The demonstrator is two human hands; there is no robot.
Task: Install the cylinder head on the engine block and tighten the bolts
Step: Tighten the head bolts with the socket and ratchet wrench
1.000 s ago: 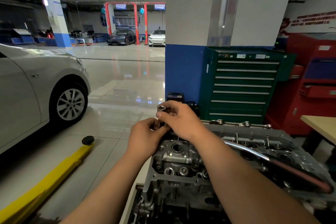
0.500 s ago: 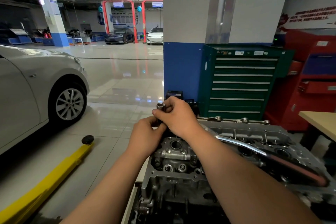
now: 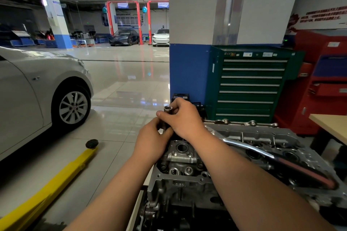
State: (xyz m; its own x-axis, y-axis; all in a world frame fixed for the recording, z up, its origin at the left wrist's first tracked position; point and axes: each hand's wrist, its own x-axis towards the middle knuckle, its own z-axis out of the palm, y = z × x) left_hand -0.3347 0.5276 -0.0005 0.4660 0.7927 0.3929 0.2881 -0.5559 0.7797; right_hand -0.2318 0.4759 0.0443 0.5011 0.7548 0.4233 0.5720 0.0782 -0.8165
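Your right hand point(image 3: 185, 120) pinches a small dark metal socket point(image 3: 167, 108) near its open top. Your left hand point(image 3: 153, 141) grips the lower part of the same socket, just under your right fingers. Both hands are over the far left end of the grey metal cylinder head point(image 3: 180, 157). The cylinder head sits on the dark engine block point(image 3: 174, 204). A shiny wrench with a red handle point(image 3: 249, 148) lies across the cylinder head, beside your right arm.
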